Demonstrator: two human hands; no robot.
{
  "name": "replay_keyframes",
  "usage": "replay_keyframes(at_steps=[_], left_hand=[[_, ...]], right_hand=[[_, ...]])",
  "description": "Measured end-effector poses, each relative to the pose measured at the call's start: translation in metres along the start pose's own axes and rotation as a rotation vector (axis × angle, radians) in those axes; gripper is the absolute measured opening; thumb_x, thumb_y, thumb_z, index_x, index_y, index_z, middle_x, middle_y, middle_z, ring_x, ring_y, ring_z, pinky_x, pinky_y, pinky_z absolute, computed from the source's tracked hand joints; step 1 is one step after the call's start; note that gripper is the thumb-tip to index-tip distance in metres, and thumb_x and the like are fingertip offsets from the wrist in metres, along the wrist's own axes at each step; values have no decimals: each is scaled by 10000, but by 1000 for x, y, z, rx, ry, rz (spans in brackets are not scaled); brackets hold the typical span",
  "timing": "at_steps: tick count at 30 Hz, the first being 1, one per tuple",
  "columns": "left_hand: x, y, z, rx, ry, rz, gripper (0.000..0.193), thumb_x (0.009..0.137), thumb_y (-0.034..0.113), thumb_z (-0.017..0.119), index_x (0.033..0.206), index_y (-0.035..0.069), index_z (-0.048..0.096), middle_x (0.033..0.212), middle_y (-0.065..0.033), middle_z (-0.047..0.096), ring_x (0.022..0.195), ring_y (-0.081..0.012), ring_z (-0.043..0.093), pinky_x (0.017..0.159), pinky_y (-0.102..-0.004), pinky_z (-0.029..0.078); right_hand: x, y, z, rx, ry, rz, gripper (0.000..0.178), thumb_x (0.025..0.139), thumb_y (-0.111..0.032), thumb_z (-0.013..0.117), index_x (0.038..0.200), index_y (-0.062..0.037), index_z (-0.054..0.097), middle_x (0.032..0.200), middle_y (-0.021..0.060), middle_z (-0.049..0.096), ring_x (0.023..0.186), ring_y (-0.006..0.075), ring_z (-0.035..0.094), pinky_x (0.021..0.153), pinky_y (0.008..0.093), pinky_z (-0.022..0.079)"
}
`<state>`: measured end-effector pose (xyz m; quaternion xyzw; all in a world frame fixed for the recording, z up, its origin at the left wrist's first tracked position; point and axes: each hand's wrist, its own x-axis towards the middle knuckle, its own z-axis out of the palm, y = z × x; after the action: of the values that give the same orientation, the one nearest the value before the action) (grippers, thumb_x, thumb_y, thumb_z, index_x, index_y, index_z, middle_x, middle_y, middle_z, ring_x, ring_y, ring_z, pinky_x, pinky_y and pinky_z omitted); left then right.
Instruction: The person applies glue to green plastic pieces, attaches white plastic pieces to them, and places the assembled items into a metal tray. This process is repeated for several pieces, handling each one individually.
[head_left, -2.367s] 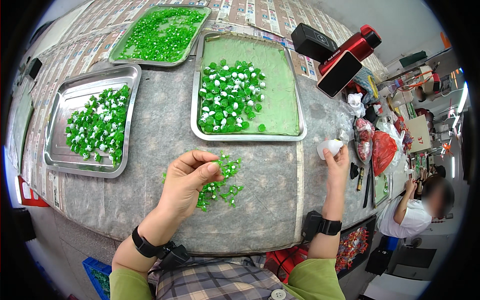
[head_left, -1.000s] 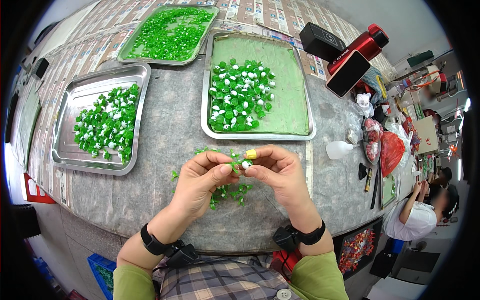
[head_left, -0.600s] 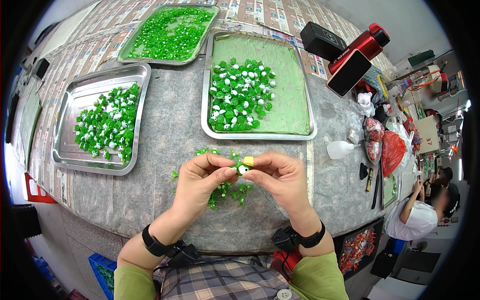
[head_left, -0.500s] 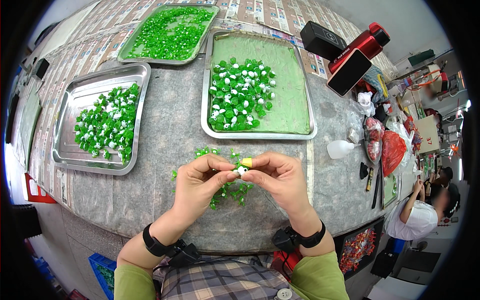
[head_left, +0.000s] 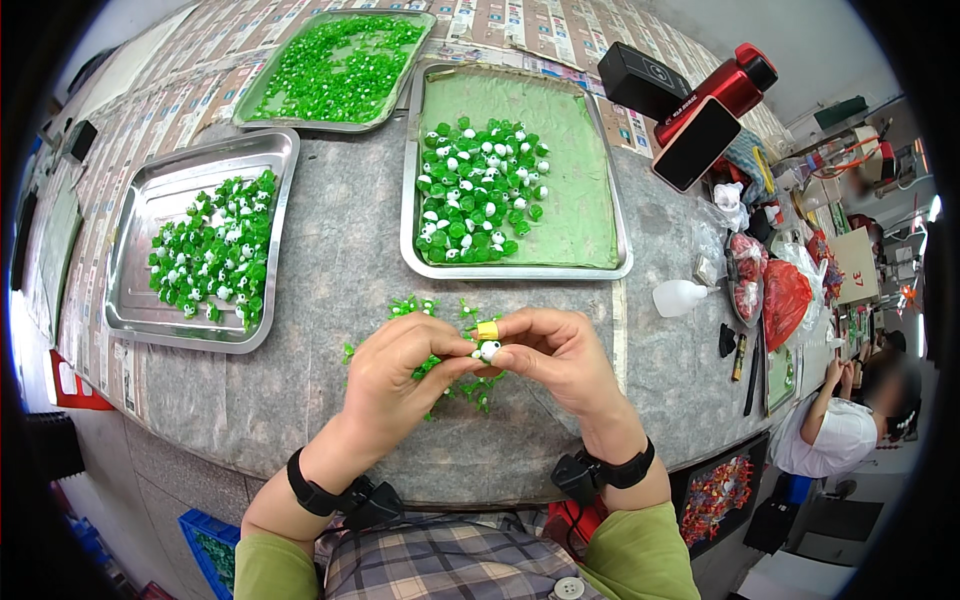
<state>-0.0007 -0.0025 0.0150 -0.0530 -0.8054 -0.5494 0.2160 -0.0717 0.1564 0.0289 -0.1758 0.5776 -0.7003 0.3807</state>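
Between my two hands, above the middle of the near table, is a small white piece with a black eye-like dot (head_left: 489,350) and a bit of green beside it. My left hand (head_left: 395,370) pinches it from the left with thumb and fingers. From the right, my right hand (head_left: 562,362) pinches the same piece with thumb and forefinger. A yellow band (head_left: 487,330) shows at the right forefinger's tip. Small green plastic figures (head_left: 410,305) lie on the table around and beneath my hands, partly hidden by them.
Green-and-white pieces fill part of a left tray (head_left: 125,290) and a centre tray (head_left: 600,230). A far tray (head_left: 240,112) holds small green parts. To the right are a white squeeze bottle (head_left: 680,298), a phone (head_left: 697,143), a red flask (head_left: 735,85) and bags (head_left: 790,305). A person (head_left: 840,435) sits beyond.
Both hands have come slightly lower, the left one turning so its back shows more. The small white piece is still pinched between them and has shifted a little.
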Motion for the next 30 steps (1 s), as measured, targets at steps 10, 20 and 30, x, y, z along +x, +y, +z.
replay_keyframes(at_steps=[10, 20, 30], left_hand=[[7, -15, -17, -761, 332, -363, 100, 755, 111, 566, 790, 21, 540, 695, -42, 548, 607, -110, 514, 579, -215, 449], [17, -34, -50, -1559, 576, -428, 261, 835, 268, 443, 957, 40, 480, 710, 4, 446, 626, -68, 458, 581, -176, 465], [7, -9, -16, -972, 56, -672, 189, 819, 160, 487, 929, 11, 521, 753, -39, 548, 673, -101, 534, 615, -231, 465]], right_hand=[[8, 3, -13, -208, 329, -244, 112, 753, -61, 556, 852, -7, 548, 740, 63, 589, 633, 101, 552, 567, 201, 435], [19, 17, -23, -1193, 194, -269, 104, 701, -115, 573, 774, -47, 545, 692, 77, 527, 653, 236, 535, 574, 333, 423], [12, 5, -17, -1075, 211, -313, 119, 681, -84, 602, 768, -36, 536, 699, 56, 480, 635, 169, 503, 542, 275, 399]])
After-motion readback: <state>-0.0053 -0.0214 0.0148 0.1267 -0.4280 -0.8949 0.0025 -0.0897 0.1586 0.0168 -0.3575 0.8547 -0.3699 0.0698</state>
